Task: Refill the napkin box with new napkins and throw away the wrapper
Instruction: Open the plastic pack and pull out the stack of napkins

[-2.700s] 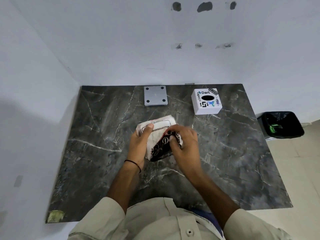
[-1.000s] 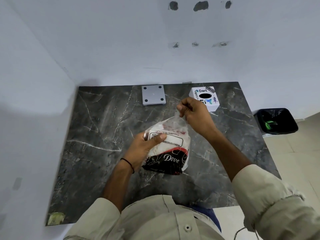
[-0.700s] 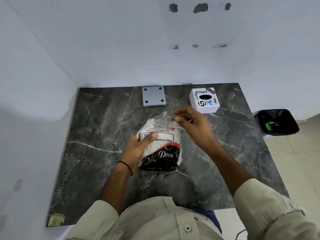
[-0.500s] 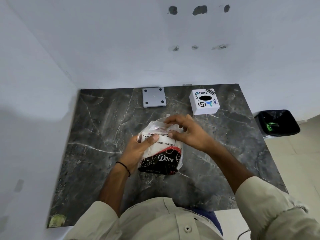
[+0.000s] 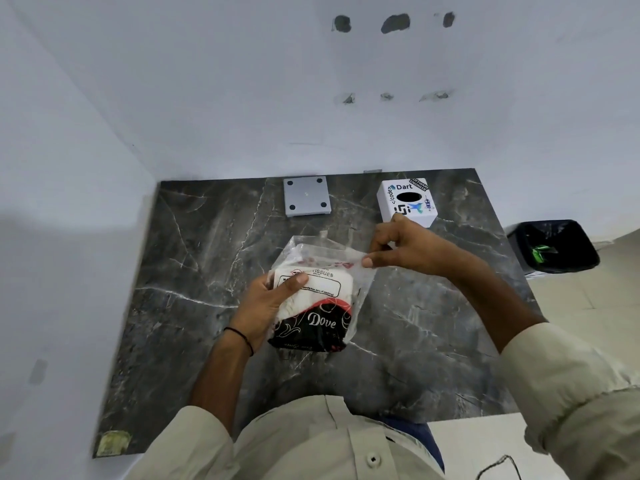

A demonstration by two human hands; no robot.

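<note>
A: Where is the napkin pack (image 5: 313, 299) sitting right now?

B: It is being held just above the middle of the marble table (image 5: 194, 258), upright, its dark printed end pointing toward the person. The left hand (image 5: 266, 306) is clamping the pack's left side, thumb pressing on the white label. The right hand (image 5: 405, 249) is pinching the loose clear wrapper (image 5: 332, 251) at the top right edge and drawing it outward, so the mouth of the plastic is gaping.

A: So the step in hand is opening it?

B: I am judging so. The napkins are sitting inside the plastic, none of them out yet.

A: How should it be done well?

B: The left hand should be gripping the stack itself through the film, not just the film, so the napkins are not sliding about. The right should be widening the mouth evenly, not tearing downward, which risks spilling the stack.

A: And the rest?

B: The napkin box (image 5: 407, 202) is standing at the far right of the table, just beyond the right hand, its oval slot facing up. A grey square plate (image 5: 306, 200) is lying at the far edge. The black bin (image 5: 554, 245) is waiting on the floor to the right, well apart from the pack.
</note>
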